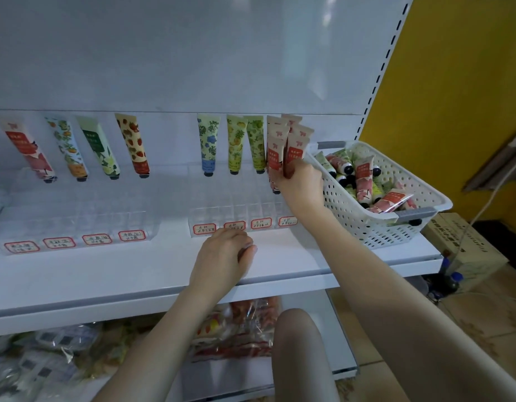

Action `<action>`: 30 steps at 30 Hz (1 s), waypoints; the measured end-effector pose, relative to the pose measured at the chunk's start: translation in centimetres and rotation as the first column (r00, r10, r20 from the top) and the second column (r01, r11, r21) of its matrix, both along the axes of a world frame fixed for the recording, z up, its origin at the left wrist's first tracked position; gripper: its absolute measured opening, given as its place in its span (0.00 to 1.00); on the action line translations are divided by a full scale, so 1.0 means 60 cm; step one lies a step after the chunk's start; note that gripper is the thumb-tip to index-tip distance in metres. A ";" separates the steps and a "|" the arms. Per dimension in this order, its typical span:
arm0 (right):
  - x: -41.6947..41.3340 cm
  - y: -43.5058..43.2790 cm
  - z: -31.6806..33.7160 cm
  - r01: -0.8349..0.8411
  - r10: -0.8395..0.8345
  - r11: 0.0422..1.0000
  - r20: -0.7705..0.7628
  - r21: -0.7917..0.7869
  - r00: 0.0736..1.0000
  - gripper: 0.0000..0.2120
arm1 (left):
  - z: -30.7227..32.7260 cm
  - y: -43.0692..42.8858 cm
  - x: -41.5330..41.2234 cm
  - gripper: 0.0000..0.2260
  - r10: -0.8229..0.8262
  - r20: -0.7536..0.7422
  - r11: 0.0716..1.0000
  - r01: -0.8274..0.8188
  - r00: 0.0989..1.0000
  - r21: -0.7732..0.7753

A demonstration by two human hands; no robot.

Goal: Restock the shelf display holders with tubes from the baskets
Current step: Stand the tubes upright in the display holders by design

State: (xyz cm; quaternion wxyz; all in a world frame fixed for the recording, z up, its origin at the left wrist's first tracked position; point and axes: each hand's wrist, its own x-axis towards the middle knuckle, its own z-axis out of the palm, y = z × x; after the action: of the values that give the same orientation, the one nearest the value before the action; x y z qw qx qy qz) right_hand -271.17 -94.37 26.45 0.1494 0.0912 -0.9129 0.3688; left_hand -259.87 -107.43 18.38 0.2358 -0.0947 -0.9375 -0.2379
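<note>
A person's right hand [301, 184] grips a bunch of pink tubes [283, 140] upright over the rightmost column of a clear holder [222, 211]. The left hand [222, 256] rests on the white shelf [135, 274], fingers loosely curled and holding nothing. With so many tubes held at once, one could slip out or knock over its green neighbour. The white basket [352, 216] of tubes sits at the shelf's right end, seemingly tilted, and might slide. A yellow wall [468, 68] stands to the right.

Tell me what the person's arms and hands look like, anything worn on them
The left hand and right hand wear no gloves or rings that show; the forearms behind them are bare, with no sleeves, watch or bracelet in view.
</note>
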 end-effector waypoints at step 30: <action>-0.016 0.004 0.035 -0.013 0.010 0.997 0.047 0.070 0.999 0.10 | -0.007 -0.001 -0.005 0.09 0.019 0.038 1.000 -0.019 0.999 -0.011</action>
State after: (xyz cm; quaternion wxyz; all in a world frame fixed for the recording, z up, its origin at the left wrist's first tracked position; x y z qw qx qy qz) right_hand -272.15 -94.15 28.56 0.1228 0.0931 -0.9279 0.3395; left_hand -260.17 -107.46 17.98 0.2195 -0.0823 -0.9439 -0.2326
